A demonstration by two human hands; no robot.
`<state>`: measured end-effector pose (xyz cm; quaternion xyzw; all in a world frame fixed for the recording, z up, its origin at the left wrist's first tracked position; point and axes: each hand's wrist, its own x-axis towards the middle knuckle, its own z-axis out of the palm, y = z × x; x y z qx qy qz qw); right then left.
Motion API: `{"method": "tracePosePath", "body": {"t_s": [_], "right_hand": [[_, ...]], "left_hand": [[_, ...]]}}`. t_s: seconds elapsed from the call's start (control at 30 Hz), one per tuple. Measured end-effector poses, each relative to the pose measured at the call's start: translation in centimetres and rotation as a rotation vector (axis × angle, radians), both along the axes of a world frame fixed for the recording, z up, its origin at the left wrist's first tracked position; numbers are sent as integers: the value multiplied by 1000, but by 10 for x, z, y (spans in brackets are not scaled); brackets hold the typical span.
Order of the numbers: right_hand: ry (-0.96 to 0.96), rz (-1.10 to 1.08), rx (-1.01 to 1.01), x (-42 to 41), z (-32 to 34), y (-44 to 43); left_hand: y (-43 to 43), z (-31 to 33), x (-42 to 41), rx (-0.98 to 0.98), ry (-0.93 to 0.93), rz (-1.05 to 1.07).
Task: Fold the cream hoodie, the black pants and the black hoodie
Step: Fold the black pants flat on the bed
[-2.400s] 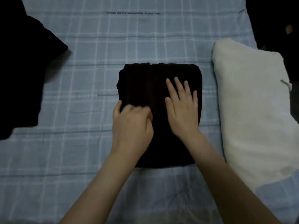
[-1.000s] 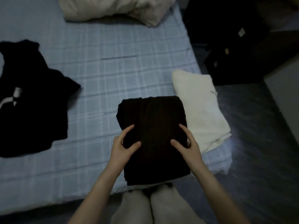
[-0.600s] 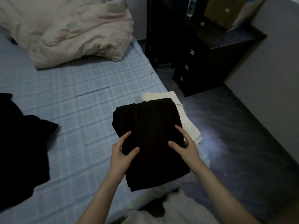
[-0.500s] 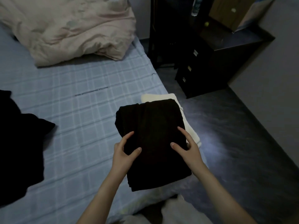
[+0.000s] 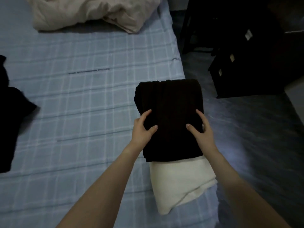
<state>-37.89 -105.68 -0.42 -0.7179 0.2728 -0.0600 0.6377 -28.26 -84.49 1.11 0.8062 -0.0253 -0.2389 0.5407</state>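
The folded black pants (image 5: 171,112) form a thick dark rectangle over the far half of the folded cream hoodie (image 5: 181,178), which lies at the right edge of the bed. My left hand (image 5: 142,129) grips the bundle's left side, thumb on top. My right hand (image 5: 201,129) grips its right side the same way. The black hoodie (image 5: 11,122) lies unfolded and crumpled at the left edge of the view.
The bed (image 5: 82,96) has a light blue checked sheet. A rumpled beige duvet (image 5: 92,12) lies at its far end. To the right are a dark floor (image 5: 256,145) and a black drawer unit (image 5: 246,63).
Both hands lifted the folded black pants from the middle of the bed and carried them right, over the folded cream hoodie. The view swung right, toward the bed's edge.
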Motion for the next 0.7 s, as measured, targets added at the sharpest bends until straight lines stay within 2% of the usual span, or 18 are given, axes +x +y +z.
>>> {"method": "tracePosePath", "body": {"t_s": [0.13,0.2,0.27,0.3,0.37,0.4,0.53,0.7], "right_hand": [[47,54,5,10,-34,-12],[130,97,-49,7,-30,-12],[247,93,-307,6,-17,-10],[236,86,-485,12,-7,-6],[66,131,-802,32,8,3],[12,184,-894,43,9,8],[122,323,-969,57,-22,22],[-3,253,-1025,42,-85,18]], "left_hand": [[-10,-36,7,5,56,38],[-10,-37,5,138,13,35],[-10,-26,-1,308,-142,29],[-13,-20,-2,350,-276,-19],[-23,-14,2,393,-472,-197],[-29,-14,4,410,-485,-261],[-43,-36,-5,442,-445,-198],[-42,-96,-18,431,-587,-139]]}}
